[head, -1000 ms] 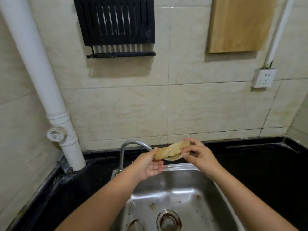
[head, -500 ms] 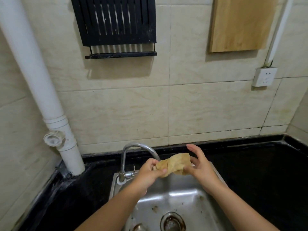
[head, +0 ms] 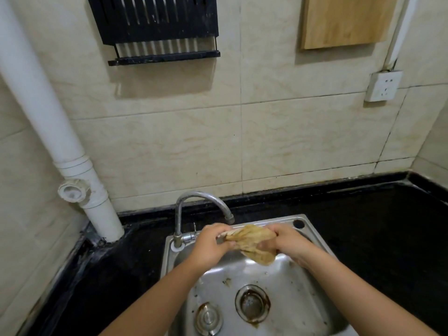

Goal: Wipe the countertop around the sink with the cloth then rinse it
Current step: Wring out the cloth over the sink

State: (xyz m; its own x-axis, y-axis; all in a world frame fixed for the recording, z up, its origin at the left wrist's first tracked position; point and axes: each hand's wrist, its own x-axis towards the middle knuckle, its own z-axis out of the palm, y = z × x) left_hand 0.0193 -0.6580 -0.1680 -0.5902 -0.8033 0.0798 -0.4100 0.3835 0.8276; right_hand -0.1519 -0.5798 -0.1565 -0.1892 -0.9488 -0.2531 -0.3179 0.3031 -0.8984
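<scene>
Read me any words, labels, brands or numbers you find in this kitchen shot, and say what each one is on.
No readable text in this view.
White wall socket: only plug holes, no marking legible.
Chrome curved tap: no brand visible.
Stainless steel sink: no stamp legible.
Black slatted wall rack and pale wooden board: unmarked.
Crumpled tan cloth: no label shows.

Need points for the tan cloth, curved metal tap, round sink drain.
tan crumpled cloth (head: 252, 241): head view, middle of the bunched fabric.
curved metal tap (head: 179, 214): head view, upright neck.
round rusty sink drain (head: 252, 302): head view, strainer centre.
</scene>
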